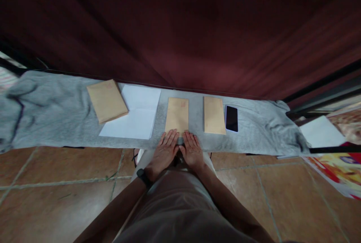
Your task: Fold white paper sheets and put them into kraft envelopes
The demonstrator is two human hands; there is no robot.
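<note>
A brown paper envelope (pixel 177 113) with small red print lies lengthwise in front of me on a grey cloth. My left hand (pixel 167 148) rests flat, fingers stretched out, its fingertips on the envelope's near left corner. At the near right corner lies my right hand (pixel 193 148), also flat with its fingers extended. The thumbs come close together between the two hands. Neither hand grips anything. To the right is another brown envelope (pixel 214 115). On the left, a stack of brown envelopes (pixel 107 100) partly covers white paper sheets (pixel 138 113).
A smartphone (pixel 231 119) with a dark screen lies beside the right-hand envelope. The grey cloth (pixel 259 126) covers a long narrow surface. A dark red curtain (pixel 180 40) hangs along its far edge. Printed packaging (pixel 338 171) and a white sheet (pixel 321 132) are at far right.
</note>
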